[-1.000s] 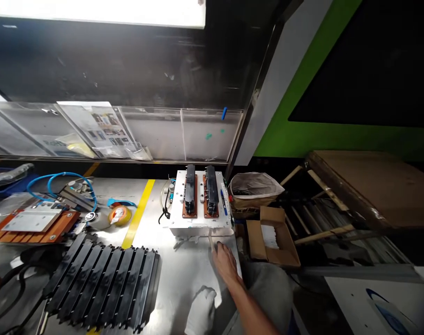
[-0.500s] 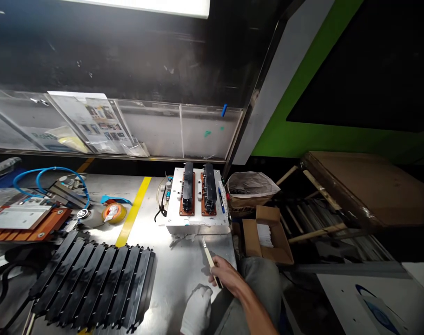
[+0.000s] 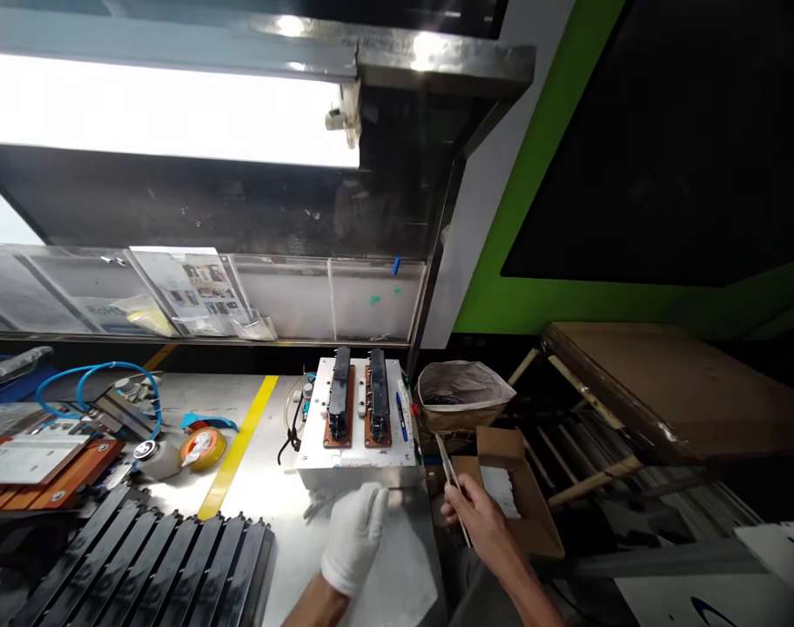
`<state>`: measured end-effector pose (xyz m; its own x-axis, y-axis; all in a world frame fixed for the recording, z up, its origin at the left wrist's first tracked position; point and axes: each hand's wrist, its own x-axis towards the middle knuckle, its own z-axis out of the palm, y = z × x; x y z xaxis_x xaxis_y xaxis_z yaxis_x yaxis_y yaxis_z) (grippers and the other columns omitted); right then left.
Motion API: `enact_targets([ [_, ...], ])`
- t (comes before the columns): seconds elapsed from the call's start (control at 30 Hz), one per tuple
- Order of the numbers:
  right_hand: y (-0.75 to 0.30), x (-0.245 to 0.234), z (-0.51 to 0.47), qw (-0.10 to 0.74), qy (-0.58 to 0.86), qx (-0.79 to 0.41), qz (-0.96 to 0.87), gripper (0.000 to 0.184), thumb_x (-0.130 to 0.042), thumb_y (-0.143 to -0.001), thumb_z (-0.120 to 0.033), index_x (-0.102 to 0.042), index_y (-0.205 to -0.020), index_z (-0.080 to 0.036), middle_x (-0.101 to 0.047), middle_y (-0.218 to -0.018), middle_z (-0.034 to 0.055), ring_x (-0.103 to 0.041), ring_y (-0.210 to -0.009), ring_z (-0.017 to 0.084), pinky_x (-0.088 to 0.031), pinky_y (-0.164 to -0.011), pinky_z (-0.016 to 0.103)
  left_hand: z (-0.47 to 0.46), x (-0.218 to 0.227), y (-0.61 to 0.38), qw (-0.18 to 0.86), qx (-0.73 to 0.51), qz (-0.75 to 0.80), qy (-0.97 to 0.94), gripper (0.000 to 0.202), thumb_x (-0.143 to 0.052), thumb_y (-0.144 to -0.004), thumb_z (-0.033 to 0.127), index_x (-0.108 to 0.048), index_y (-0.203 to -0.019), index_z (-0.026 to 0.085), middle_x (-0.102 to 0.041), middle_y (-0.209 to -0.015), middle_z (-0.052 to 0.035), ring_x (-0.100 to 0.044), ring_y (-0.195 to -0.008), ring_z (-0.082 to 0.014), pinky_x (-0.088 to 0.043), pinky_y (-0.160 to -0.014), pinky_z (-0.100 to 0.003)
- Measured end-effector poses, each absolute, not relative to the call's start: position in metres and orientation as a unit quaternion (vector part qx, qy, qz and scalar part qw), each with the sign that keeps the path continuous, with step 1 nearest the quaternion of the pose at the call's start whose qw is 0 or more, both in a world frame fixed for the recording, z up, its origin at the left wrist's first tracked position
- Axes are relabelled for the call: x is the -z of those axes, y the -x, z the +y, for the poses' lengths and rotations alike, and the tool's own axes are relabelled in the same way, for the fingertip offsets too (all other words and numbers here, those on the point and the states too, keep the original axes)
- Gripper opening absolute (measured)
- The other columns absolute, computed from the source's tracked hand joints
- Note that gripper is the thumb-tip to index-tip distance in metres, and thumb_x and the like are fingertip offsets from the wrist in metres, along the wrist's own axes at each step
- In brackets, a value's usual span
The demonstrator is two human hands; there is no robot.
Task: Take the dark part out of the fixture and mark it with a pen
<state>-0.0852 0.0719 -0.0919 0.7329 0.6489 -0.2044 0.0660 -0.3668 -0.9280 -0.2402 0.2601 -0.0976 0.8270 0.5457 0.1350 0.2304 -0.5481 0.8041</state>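
My left hand point(image 3: 353, 538), in a white glove, rests on a white cloth point(image 3: 400, 582) just in front of the white fixture box point(image 3: 354, 457); its fingertips touch a thin metal piece at the box's front edge. Two black parts point(image 3: 339, 402) sit in orange-brown nests on top of the box. My bare right hand point(image 3: 479, 515) holds a slim stick-like tool point(image 3: 450, 475) raised above the open cardboard box point(image 3: 511, 496) to the right of the table.
A ribbed black panel point(image 3: 155, 562) lies at the front left. A yellow tape roll point(image 3: 201, 446), blue hose point(image 3: 97, 392) and an orange fixture point(image 3: 37, 457) stand at the left. A lined bin point(image 3: 459, 392) and wooden rack point(image 3: 599, 453) are on the right.
My right hand has lifted the tool off the table and carried it right, over the cardboard box. The gloved left hand has moved forward to the fixture box. The view has tilted up.
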Motion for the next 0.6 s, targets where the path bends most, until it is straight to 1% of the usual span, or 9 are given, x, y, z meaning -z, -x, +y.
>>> enact_targets([
  [0.03, 0.075, 0.088, 0.078, 0.501, 0.790, -0.258, -0.241, 0.043, -0.044, -0.097, -0.061, -0.060, -0.105, -0.022, -0.068, -0.086, 0.0054, -0.063, -0.070, 0.020, -0.052, -0.069, 0.033, 0.268, 0.078, 0.224, 0.387, -0.225, 0.215, -0.868, 0.040, -0.033, -0.104, 0.044, -0.059, -0.083, 0.024, -0.066, -0.077, -0.0052, -0.062, -0.073, -0.0187, -0.050, -0.070, -0.035],
  [0.1, 0.053, 0.080, 0.093, 0.469, 0.821, -0.193, -0.262, 0.051, -0.041, -0.095, -0.051, -0.056, -0.133, -0.021, -0.072, -0.105, 0.0103, -0.066, -0.073, 0.021, -0.054, -0.072, 0.037, 0.283, 0.049, 0.191, 0.323, -0.285, 0.187, -0.883, 0.032, -0.039, -0.103, 0.039, -0.064, -0.110, 0.021, -0.074, -0.105, -0.0095, -0.068, -0.099, -0.0210, -0.056, -0.090, -0.037],
  [0.17, 0.030, 0.073, 0.111, 0.446, 0.837, -0.131, -0.289, 0.060, -0.039, -0.092, -0.047, -0.050, -0.145, -0.020, -0.069, -0.122, 0.0132, -0.068, -0.095, 0.025, -0.053, -0.087, 0.041, 0.295, 0.032, 0.160, 0.247, -0.306, 0.183, -0.901, 0.029, -0.043, -0.102, 0.032, -0.062, -0.121, 0.020, -0.070, -0.125, -0.0120, -0.065, -0.116, -0.0251, -0.057, -0.101, -0.044],
  [0.23, 0.011, 0.067, 0.128, 0.439, 0.837, -0.126, -0.302, 0.060, -0.037, -0.092, -0.049, -0.055, -0.141, -0.019, -0.070, -0.117, 0.0129, -0.068, -0.102, 0.027, -0.052, -0.092, 0.043, 0.306, 0.027, 0.135, 0.176, -0.302, 0.200, -0.915, 0.027, -0.048, -0.098, 0.026, -0.063, -0.119, 0.017, -0.066, -0.131, -0.0151, -0.064, -0.120, -0.0299, -0.058, -0.102, -0.048],
  [0.27, 0.006, 0.065, 0.134, 0.444, 0.834, -0.150, -0.293, 0.058, -0.037, -0.093, -0.052, -0.059, -0.135, -0.019, -0.070, -0.109, 0.0112, -0.069, -0.092, 0.025, -0.054, -0.085, 0.041, 0.309, 0.029, 0.127, 0.150, -0.305, 0.209, -0.917, 0.027, -0.051, -0.096, 0.024, -0.064, -0.117, 0.015, -0.065, -0.132, -0.0172, -0.065, -0.120, -0.0322, -0.059, -0.102, -0.050],
  [0.33, 0.007, 0.064, 0.142, 0.459, 0.821, -0.222, -0.258, 0.054, -0.037, -0.092, -0.058, -0.063, -0.120, -0.020, -0.067, -0.089, 0.0048, -0.063, -0.062, 0.018, -0.052, -0.061, 0.034, 0.313, 0.036, 0.122, 0.123, -0.332, 0.213, -0.911, 0.026, -0.055, -0.094, 0.022, -0.064, -0.116, 0.010, -0.066, -0.130, -0.0203, -0.066, -0.120, -0.0339, -0.060, -0.103, -0.050],
  [0.37, 0.013, 0.066, 0.143, 0.464, 0.814, -0.256, -0.237, 0.054, -0.037, -0.091, -0.062, -0.062, -0.113, -0.020, -0.063, -0.081, 0.0015, -0.057, -0.052, 0.015, -0.047, -0.050, 0.030, 0.312, 0.040, 0.126, 0.120, -0.351, 0.205, -0.906, 0.026, -0.055, -0.094, 0.021, -0.063, -0.116, 0.010, -0.066, -0.130, -0.0203, -0.065, -0.122, -0.0330, -0.060, -0.104, -0.049],
  [0.43, 0.035, 0.076, 0.141, 0.487, 0.793, -0.309, -0.195, 0.055, -0.037, -0.089, -0.069, -0.057, -0.104, -0.021, -0.058, -0.075, -0.0019, -0.054, -0.047, 0.013, -0.039, -0.040, 0.024, 0.307, 0.049, 0.144, 0.123, -0.394, 0.171, -0.895, 0.024, -0.056, -0.094, 0.016, -0.060, -0.118, 0.012, -0.066, -0.131, -0.0177, -0.063, -0.126, -0.0285, -0.060, -0.107, -0.046],
  [0.6, 0.106, 0.120, 0.125, 0.565, 0.707, -0.413, -0.106, 0.065, -0.052, -0.076, -0.085, -0.048, -0.093, -0.022, -0.056, -0.071, -0.0056, -0.055, -0.046, 0.010, -0.038, -0.036, 0.019, 0.287, 0.075, 0.203, 0.149, -0.429, 0.142, -0.880, 0.033, -0.058, -0.091, 0.006, -0.056, -0.122, 0.015, -0.067, -0.125, -0.0145, -0.064, -0.122, -0.0208, -0.062, -0.104, -0.041],
])
